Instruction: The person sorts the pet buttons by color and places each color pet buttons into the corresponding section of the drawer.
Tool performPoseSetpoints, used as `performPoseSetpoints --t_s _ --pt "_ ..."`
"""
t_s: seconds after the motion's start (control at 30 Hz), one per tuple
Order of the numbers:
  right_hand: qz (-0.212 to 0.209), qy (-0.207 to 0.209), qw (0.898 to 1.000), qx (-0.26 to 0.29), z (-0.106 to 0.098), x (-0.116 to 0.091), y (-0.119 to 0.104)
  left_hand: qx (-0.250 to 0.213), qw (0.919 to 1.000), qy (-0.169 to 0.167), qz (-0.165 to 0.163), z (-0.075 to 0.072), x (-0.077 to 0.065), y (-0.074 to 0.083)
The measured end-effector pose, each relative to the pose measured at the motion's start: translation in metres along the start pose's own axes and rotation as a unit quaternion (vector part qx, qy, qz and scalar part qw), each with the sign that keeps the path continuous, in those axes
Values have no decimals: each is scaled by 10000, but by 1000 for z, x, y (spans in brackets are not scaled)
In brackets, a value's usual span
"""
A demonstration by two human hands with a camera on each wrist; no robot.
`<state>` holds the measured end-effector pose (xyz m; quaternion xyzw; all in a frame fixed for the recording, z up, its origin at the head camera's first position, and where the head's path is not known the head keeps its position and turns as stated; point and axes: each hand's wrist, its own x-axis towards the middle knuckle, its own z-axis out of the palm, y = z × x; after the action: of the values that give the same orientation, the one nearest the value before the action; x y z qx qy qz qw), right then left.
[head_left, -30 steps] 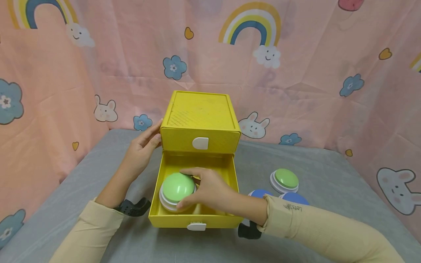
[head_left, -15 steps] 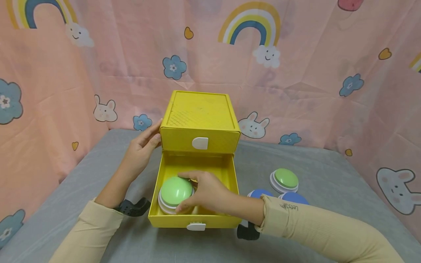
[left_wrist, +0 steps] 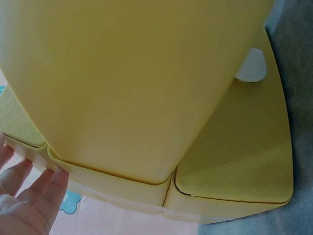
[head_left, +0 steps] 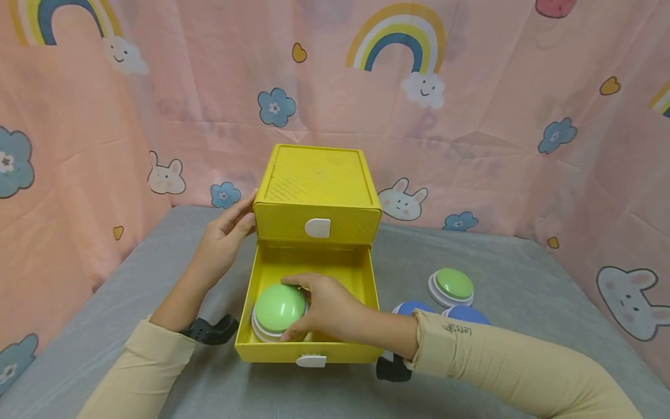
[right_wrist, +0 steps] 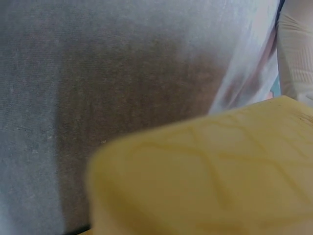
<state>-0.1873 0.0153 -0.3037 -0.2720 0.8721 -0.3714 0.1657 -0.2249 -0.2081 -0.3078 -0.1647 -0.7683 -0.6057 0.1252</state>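
A yellow drawer cabinet (head_left: pixel 319 174) stands mid-table, with its second drawer (head_left: pixel 309 352) pulled out towards me. In that drawer's front left corner is a green-domed button with a white base (head_left: pixel 280 307). My right hand (head_left: pixel 332 308) grips the button from its right side, thumb in front and fingers behind. My left hand (head_left: pixel 220 241) touches the cabinet's left side with extended fingers. In the left wrist view, the left fingertips (left_wrist: pixel 59 177) meet the casing beside the pulled-out drawer. Only a blurred yellow panel (right_wrist: pixel 210 181) fills the lower right wrist view; the right hand is hidden there.
To the right, another green-domed button (head_left: pixel 454 283) lies on the grey cloth (head_left: pixel 502 273). Two blue buttons (head_left: pixel 468 315) sit nearer me, partly hidden by the right sleeve. A lower drawer front (left_wrist: pixel 239 152) is closed. A pink printed curtain (head_left: pixel 335 110) hangs behind.
The green-domed button and my right hand have moved slightly down and towards the drawer's front, mostly in the first half second. My left hand has stayed in place.
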Motion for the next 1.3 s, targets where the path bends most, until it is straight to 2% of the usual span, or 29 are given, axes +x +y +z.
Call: performPoseSetpoints --t_s 0.2,0.43,0.6,0.8,1.07,1.3 --pt "-136 -51 9999 -36 -1 -2 1 32 10000 -20 -36 0 0 1" --pt "-253 -117 9973 682 -9 -4 6 51 9999 -40 -91 0 -1 1" --pt "-419 136 9974 569 -27 -11 5 -1 10000 -5 -40 1 -1 1" --pt "-473 214 9976 458 -49 -27 10 23 10000 10 0 1 -1 2" --pt "-152 523 9947 873 -76 -45 33 3 10000 -27 -60 0 -1 2" --pt "-117 768 9938 790 -90 -61 49 -7 10000 -19 -47 0 0 1"
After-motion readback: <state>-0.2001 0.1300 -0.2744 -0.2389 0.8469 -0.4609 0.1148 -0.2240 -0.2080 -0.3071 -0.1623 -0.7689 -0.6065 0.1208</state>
